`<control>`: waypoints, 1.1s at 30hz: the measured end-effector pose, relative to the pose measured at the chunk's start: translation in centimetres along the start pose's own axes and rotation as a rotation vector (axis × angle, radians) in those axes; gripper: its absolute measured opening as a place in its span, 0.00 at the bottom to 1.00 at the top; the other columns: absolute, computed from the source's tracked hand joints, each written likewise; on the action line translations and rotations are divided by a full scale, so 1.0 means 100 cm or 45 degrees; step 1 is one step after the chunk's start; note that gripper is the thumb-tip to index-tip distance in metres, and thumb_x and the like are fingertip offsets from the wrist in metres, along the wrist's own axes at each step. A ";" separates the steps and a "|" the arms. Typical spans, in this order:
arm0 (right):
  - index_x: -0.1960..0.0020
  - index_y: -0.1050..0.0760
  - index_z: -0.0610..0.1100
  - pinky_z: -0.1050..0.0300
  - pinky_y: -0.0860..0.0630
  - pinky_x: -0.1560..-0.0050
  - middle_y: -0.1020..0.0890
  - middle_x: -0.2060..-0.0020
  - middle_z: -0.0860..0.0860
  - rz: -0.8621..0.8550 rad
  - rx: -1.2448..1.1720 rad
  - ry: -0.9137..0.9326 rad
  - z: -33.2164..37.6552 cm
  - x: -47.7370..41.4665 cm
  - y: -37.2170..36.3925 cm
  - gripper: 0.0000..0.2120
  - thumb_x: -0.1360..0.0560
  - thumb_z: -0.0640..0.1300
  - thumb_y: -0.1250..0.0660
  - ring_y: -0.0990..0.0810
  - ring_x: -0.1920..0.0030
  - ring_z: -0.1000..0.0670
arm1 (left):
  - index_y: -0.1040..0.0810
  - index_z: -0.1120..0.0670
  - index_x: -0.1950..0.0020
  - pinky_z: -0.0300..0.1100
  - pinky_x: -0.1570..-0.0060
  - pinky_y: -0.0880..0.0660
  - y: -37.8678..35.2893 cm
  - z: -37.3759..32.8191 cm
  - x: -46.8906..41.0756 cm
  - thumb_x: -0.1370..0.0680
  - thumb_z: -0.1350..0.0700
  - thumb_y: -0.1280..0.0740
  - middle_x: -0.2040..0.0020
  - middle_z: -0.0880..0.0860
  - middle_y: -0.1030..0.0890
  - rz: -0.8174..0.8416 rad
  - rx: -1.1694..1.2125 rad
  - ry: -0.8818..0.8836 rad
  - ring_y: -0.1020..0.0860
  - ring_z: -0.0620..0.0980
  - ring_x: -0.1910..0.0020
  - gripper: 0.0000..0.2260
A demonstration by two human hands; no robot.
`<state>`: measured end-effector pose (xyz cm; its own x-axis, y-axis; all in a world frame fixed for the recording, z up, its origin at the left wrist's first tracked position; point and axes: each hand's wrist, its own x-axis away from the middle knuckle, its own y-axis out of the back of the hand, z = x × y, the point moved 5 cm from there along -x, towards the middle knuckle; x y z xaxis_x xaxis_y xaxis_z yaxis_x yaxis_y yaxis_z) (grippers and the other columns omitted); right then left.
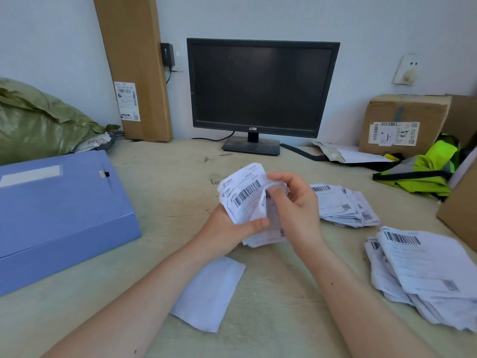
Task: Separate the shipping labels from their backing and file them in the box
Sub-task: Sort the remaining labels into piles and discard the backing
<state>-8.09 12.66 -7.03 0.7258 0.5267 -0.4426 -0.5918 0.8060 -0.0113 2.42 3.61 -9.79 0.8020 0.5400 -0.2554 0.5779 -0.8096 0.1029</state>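
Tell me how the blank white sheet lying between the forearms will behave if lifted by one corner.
The blank sheet would probably droop: it looks thin, like the labels curling above it. It is likely very light, so it may slide across the desk at a nudge.

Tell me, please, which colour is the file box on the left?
The box is light blue with a pale label strip on top; the head view shows it.

Just the one cam, worn on the head, wide-angle so the edges bend. It looks forward and down over the desk: left hand, right hand and the labels they hold sit close up mid-frame, monitor and wall further back up top.
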 end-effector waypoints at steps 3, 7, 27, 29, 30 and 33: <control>0.53 0.21 0.49 0.65 0.26 0.55 0.18 0.58 0.58 -0.055 -0.049 0.103 0.007 0.000 0.001 0.15 0.26 0.30 0.36 0.21 0.58 0.59 | 0.22 0.50 0.39 0.44 0.43 0.22 0.003 0.000 -0.002 0.32 0.61 0.22 0.44 0.48 0.16 -0.030 -0.013 -0.081 0.19 0.46 0.43 0.22; 0.54 0.22 0.53 0.63 0.25 0.56 0.18 0.60 0.60 -0.123 -0.131 0.196 0.016 0.004 0.002 0.17 0.26 0.29 0.35 0.20 0.58 0.57 | 0.24 0.53 0.37 0.44 0.46 0.21 0.009 -0.006 -0.001 0.34 0.62 0.20 0.44 0.49 0.16 -0.147 -0.041 -0.163 0.19 0.46 0.44 0.28; 0.56 0.21 0.43 0.72 0.29 0.60 0.21 0.66 0.59 0.016 0.011 -0.072 -0.004 0.004 -0.007 0.07 0.22 0.44 0.34 0.24 0.63 0.61 | 0.28 0.48 0.46 0.40 0.57 0.23 0.013 0.012 -0.006 0.31 0.59 0.23 0.52 0.46 0.19 -0.140 -0.215 0.058 0.20 0.42 0.56 0.20; 0.55 0.21 0.45 0.73 0.30 0.59 0.21 0.67 0.62 0.004 0.024 -0.074 -0.005 0.002 -0.006 0.09 0.21 0.46 0.37 0.25 0.62 0.64 | 0.22 0.49 0.44 0.44 0.50 0.22 0.014 0.014 -0.008 0.27 0.59 0.27 0.50 0.48 0.16 -0.119 -0.250 0.081 0.18 0.47 0.50 0.13; 0.54 0.21 0.46 0.72 0.30 0.58 0.21 0.66 0.63 0.002 0.005 -0.081 -0.004 0.003 -0.005 0.09 0.20 0.46 0.38 0.25 0.62 0.65 | 0.20 0.50 0.44 0.44 0.49 0.22 0.016 0.014 -0.009 0.26 0.59 0.29 0.50 0.48 0.16 -0.139 -0.258 0.079 0.18 0.48 0.48 0.11; 0.39 0.29 0.49 0.61 0.26 0.50 0.20 0.53 0.56 0.015 -0.046 -0.222 -0.009 0.005 -0.007 0.10 0.20 0.47 0.38 0.21 0.53 0.58 | 0.20 0.51 0.47 0.36 0.54 0.22 0.029 0.011 -0.010 0.23 0.59 0.31 0.52 0.47 0.16 -0.340 -0.181 0.085 0.18 0.45 0.52 0.06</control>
<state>-7.62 12.15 -8.07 0.7667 0.5775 -0.2807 -0.6106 0.7909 -0.0408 3.11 0.49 -10.26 0.6242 0.7472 -0.2283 0.7813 -0.5991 0.1753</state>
